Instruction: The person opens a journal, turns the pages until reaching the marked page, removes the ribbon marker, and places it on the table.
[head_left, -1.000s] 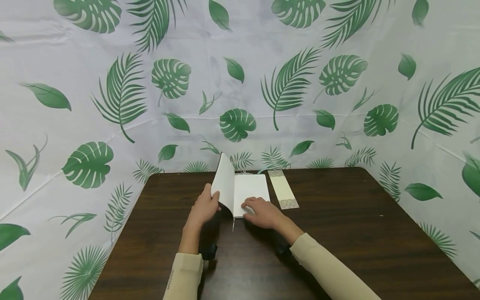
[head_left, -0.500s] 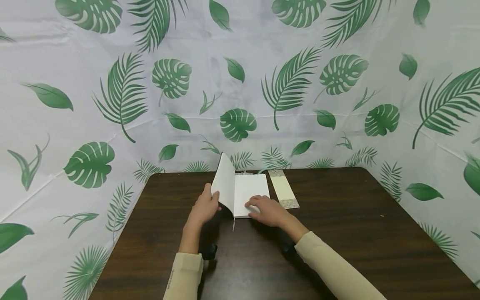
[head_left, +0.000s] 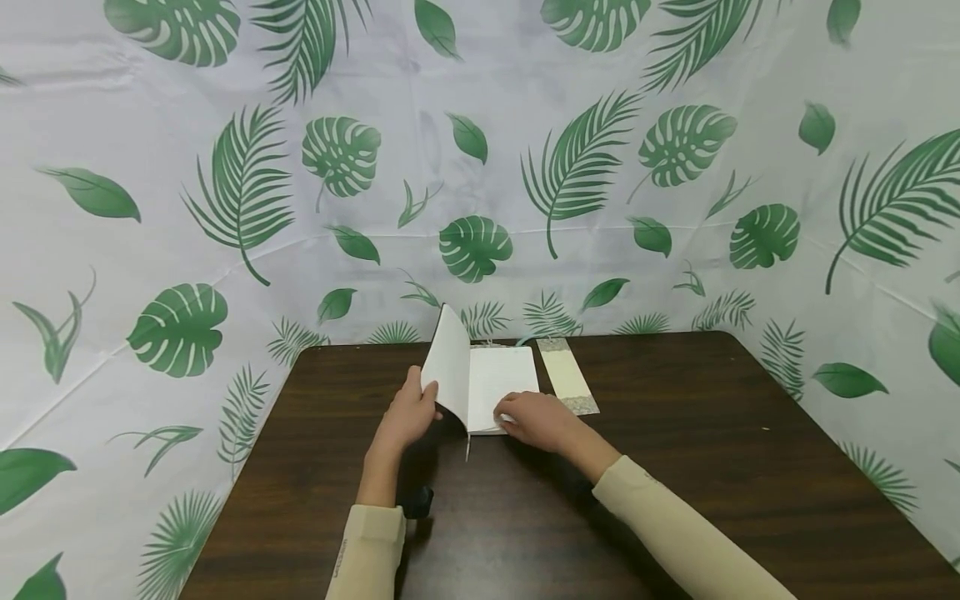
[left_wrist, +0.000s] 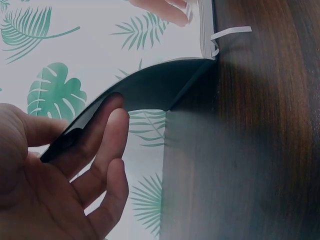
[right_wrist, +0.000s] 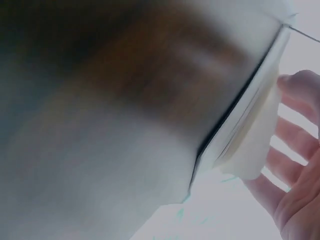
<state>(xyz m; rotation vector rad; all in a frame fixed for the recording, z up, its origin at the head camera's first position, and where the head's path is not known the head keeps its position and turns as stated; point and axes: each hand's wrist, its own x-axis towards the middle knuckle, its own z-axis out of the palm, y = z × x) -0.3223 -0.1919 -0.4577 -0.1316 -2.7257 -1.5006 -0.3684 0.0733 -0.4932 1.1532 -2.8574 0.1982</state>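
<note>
Mid-opening: notebook [head_left: 491, 379] cover held up by left hand [head_left: 408, 414], right hand [head_left: 542, 421] fingers lifting page corner (bookmark [head_left: 567, 379] just right of notebook), careful single-page turn judged next.

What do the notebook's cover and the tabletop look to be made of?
Notebook cover: thin, flexible black card or leatherette, matte; it bows where the left hand holds it up. Table: dark wood or wood-look laminate, streaky grain, slight sheen.
</note>
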